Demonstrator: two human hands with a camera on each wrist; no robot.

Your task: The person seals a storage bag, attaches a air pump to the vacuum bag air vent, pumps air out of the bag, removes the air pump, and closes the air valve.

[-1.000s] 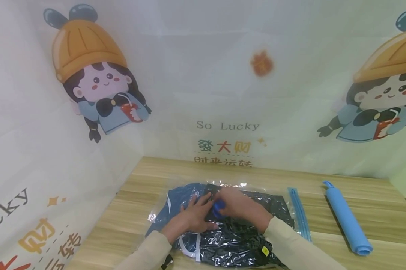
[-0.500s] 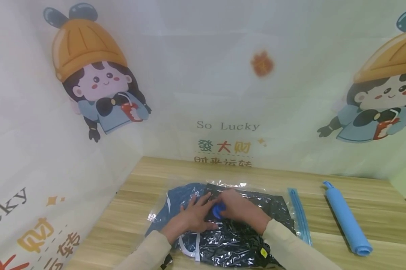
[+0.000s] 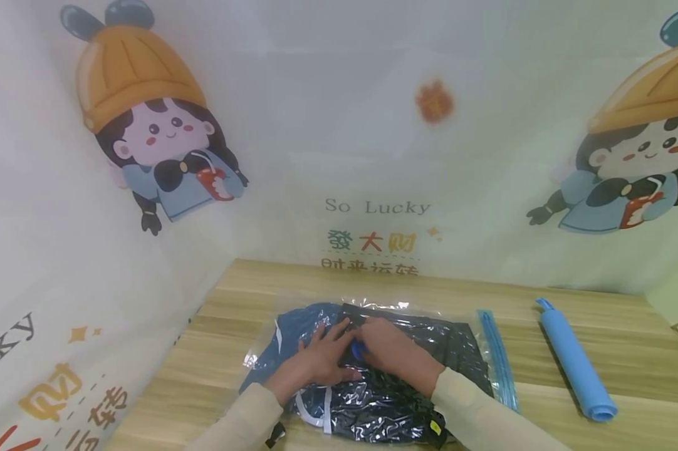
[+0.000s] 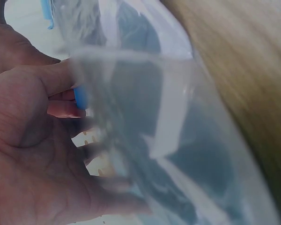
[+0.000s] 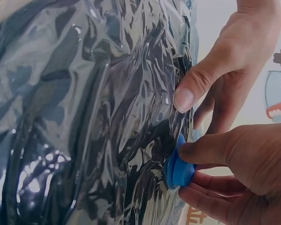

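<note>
A clear plastic vacuum storage bag [image 3: 384, 413] with dark and blue clothing inside lies on the table, its film wrinkled tight over the fabric. On its upper face is a round blue valve cap [image 5: 181, 171]. My right hand [image 3: 398, 351] pinches this cap between thumb and fingers, plain in the right wrist view. Beside it my left hand [image 3: 319, 360] rests on the bag with fingers spread, its thumb [image 5: 185, 98] pressing the film near the valve. In the left wrist view the left palm [image 4: 33, 136] faces the camera over the bag.
A rolled light-blue hand pump [image 3: 577, 363] lies on the wooden table [image 3: 649, 351] to the right. The bag's blue zip strip [image 3: 497, 357] runs along its right edge. A printed cloth backdrop [image 3: 294, 156] rises behind and to the left.
The hands keep their places at the valve; the right hand's fingers shift slightly around the blue cap. The head view has tilted a little.
</note>
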